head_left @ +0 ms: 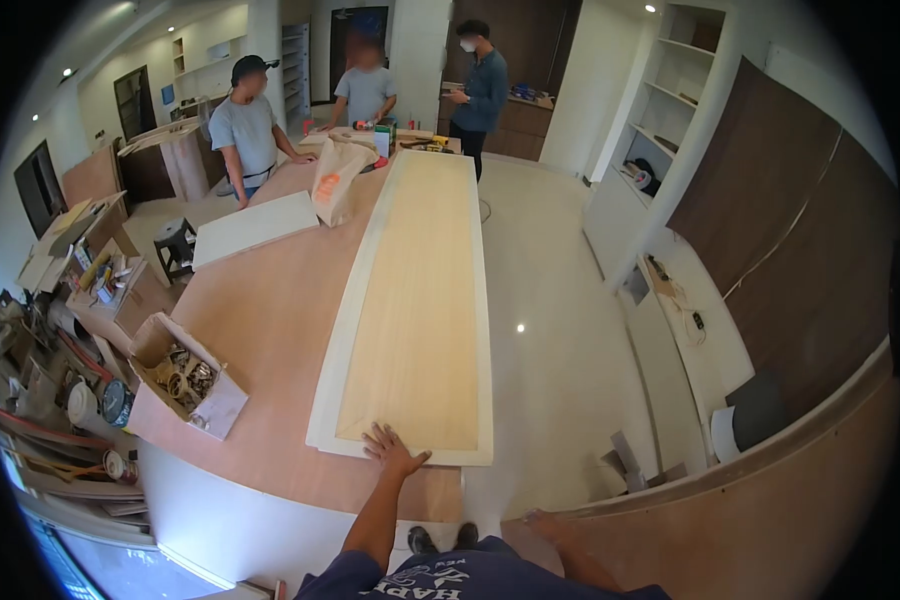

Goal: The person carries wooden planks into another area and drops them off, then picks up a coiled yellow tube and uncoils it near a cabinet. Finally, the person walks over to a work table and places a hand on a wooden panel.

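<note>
A long pale wooden panel [415, 300] with a lighter border lies along the worktable [260, 370]. My left hand [395, 453] rests on its near end, palm down and fingers spread, holding nothing. On the right, my right hand [542, 522] lies against the edge of a brown wooden board [710, 510]. Its fingers look stretched out but blend into the wood. A cardboard box [215, 405] with tan rolls or strips inside sits left of the panel. Farther along are a white board [255, 230] and a cloth bag [340, 180] with orange print.
Two people in grey shirts [245, 135] [367, 95] stand at the table's far end, beside a third person [482, 85] in dark clothes. Tools [425, 143] lie there. A black stool [175, 250] and cluttered materials [45, 370] are on the left. Shelves [670, 95] line the right.
</note>
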